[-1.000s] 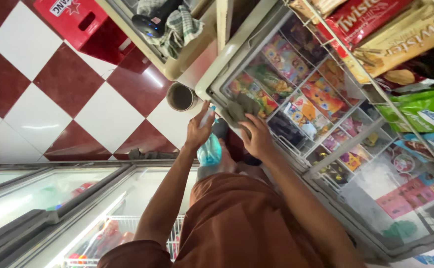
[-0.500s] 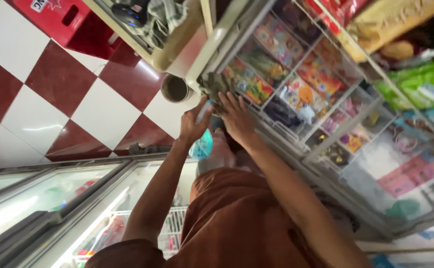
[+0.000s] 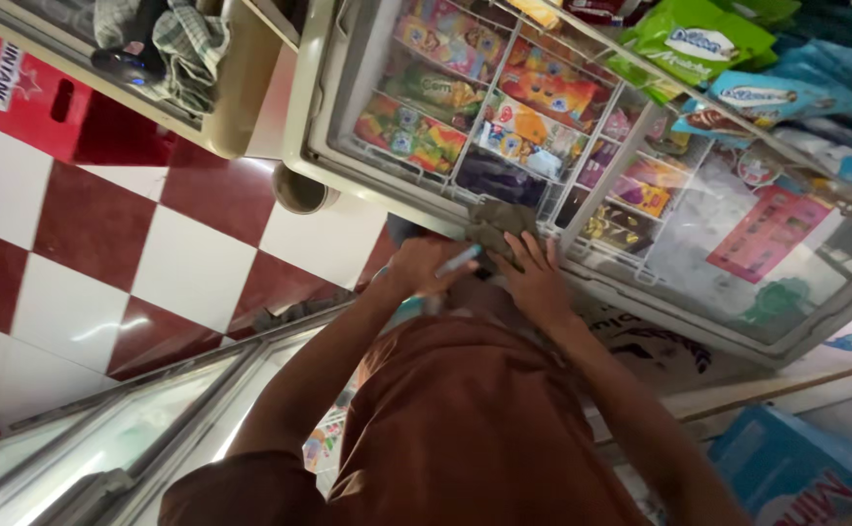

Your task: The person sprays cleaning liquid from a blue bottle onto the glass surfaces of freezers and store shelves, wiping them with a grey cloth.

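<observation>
My left hand (image 3: pixel 424 267) is curled around a slim light-blue object (image 3: pixel 461 260) at the near rim of a glass-topped chest freezer (image 3: pixel 343 166). My right hand (image 3: pixel 535 280) lies flat with fingers spread on the same rim, its fingertips touching a crumpled dark grey cloth (image 3: pixel 496 218) on the glass. A teal thing (image 3: pixel 408 308) peeks out below my left wrist; I cannot tell what it is. Colourful ice cream packs (image 3: pixel 533 88) fill wire baskets under the lid. My brown shirt hides the space beneath my arms.
A second glass-lid freezer (image 3: pixel 143 438) runs along the lower left. The floor is red and white tiles (image 3: pixel 104 253), with a small round pot (image 3: pixel 301 190) and a red crate (image 3: pixel 26 83) on it. Snack bags (image 3: pixel 699 39) hang above the freezer. A blue carton (image 3: pixel 796 468) sits lower right.
Both hands have slid along the freezer rim, staying close together. The grey cloth now shows at my right fingertips, and the view has swung toward the freezer.
</observation>
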